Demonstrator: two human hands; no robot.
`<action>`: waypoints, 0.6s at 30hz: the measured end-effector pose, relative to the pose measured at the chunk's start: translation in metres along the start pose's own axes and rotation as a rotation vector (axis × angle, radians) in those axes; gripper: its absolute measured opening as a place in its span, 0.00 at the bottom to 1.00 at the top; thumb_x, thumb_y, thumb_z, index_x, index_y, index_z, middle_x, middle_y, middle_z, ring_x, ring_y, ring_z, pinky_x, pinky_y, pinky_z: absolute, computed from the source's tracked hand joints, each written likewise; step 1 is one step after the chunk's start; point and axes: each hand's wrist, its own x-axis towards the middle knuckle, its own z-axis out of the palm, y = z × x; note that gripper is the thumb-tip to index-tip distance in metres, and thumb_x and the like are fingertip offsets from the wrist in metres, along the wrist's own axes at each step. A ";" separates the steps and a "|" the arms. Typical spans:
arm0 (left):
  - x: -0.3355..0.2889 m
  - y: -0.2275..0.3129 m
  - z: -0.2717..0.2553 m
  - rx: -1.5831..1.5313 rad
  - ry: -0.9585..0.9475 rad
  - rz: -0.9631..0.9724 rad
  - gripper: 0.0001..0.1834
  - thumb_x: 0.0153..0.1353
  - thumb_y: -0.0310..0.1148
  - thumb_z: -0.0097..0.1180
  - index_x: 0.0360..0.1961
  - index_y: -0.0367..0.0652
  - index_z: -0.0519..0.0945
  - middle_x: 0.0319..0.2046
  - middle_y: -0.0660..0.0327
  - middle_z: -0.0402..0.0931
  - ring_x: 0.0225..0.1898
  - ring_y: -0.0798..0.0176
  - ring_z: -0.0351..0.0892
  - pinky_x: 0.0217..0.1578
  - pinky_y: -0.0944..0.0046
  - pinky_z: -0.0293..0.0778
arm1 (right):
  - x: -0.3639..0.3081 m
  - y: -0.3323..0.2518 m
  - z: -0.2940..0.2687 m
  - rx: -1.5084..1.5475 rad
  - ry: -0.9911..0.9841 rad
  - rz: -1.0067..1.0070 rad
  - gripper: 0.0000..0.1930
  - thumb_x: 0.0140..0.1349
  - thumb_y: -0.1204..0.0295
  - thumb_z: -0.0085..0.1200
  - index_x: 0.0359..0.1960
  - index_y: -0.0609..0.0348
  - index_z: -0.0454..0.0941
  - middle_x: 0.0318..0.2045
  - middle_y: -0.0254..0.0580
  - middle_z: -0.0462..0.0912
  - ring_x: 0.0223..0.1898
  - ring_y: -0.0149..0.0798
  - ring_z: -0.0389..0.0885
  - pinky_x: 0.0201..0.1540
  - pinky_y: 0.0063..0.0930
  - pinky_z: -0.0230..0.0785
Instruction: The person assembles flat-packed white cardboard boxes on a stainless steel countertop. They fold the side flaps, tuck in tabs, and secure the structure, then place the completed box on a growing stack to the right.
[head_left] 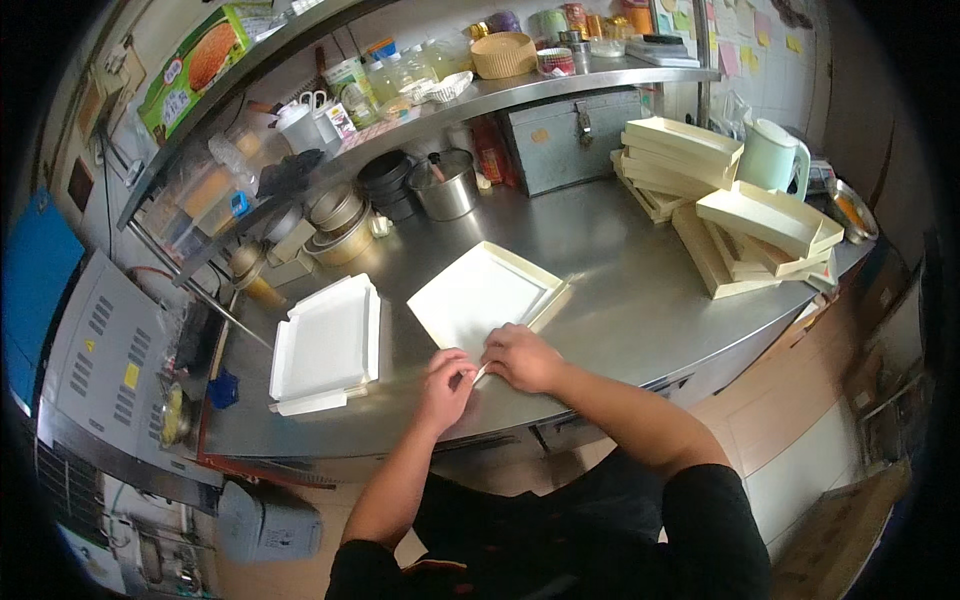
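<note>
A shallow cream cardboard box (pixel 485 295) with a white inside lies on the steel worktop, turned so one corner points toward me. Its far and right sides stand up as walls. At its near edge my left hand (pixel 447 388) and my right hand (pixel 522 357) are close together, fingers pinched on a flap of that box. The fingers partly cover the flap and the near corner. To the left lies a white cardboard sheet tray (pixel 325 345), its sides partly raised and a loose flap along its near edge.
Several folded cream boxes (pixel 770 215) are piled at the right end of the steel worktop (pixel 600 290), near a pale green jug (pixel 768 155). Pots (pixel 447 190) and a grey metal chest (pixel 575 140) stand at the back below a shelf (pixel 540 88). A grey bin (pixel 268 520) stands on the floor.
</note>
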 end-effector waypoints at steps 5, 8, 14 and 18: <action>0.009 0.013 -0.004 -0.144 -0.077 -0.182 0.16 0.57 0.24 0.78 0.45 0.40 0.86 0.52 0.58 0.79 0.54 0.57 0.84 0.52 0.58 0.83 | -0.001 0.005 -0.002 0.110 -0.066 -0.041 0.08 0.67 0.66 0.67 0.44 0.49 0.91 0.44 0.37 0.86 0.54 0.46 0.82 0.61 0.43 0.70; 0.027 0.012 -0.016 -0.245 -0.247 -0.314 0.16 0.55 0.24 0.81 0.39 0.41 0.83 0.51 0.60 0.77 0.54 0.62 0.83 0.51 0.63 0.83 | -0.002 0.005 -0.005 0.162 -0.112 -0.023 0.07 0.65 0.67 0.68 0.43 0.49 0.92 0.43 0.36 0.87 0.54 0.46 0.82 0.62 0.44 0.70; 0.037 0.029 -0.039 0.159 -0.538 0.151 0.17 0.52 0.29 0.84 0.41 0.45 0.88 0.46 0.59 0.80 0.44 0.56 0.86 0.50 0.56 0.84 | -0.005 0.007 -0.004 0.217 -0.143 -0.011 0.07 0.61 0.67 0.70 0.40 0.49 0.92 0.43 0.36 0.88 0.54 0.47 0.83 0.63 0.45 0.70; 0.071 0.041 -0.042 0.299 -0.754 -0.019 0.18 0.53 0.36 0.84 0.41 0.46 0.89 0.43 0.58 0.86 0.48 0.53 0.88 0.53 0.55 0.83 | -0.003 0.008 -0.005 0.287 -0.202 -0.025 0.07 0.59 0.68 0.71 0.39 0.49 0.92 0.44 0.37 0.89 0.54 0.48 0.83 0.64 0.46 0.70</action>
